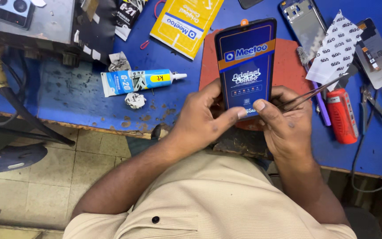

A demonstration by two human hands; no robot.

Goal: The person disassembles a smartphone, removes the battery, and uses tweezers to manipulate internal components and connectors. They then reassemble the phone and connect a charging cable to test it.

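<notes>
A phone display panel [246,62] with a blue and orange protective film stands tilted over a red mat [288,66]. My left hand [200,119] grips its lower left edge, thumb pressed on the bottom of the film. My right hand [286,121] holds the lower right edge with the thumb on the film, and also clasps metal tweezers [315,94] that point up and right.
On the blue bench lie a blue-and-white glue tube [138,81], a yellow packet [185,23], a red cylindrical tool [342,115], a phone frame [303,22], a printed white sheet [334,48], a purple brush [319,99] and pliers [370,106]. Tiled floor shows at lower left.
</notes>
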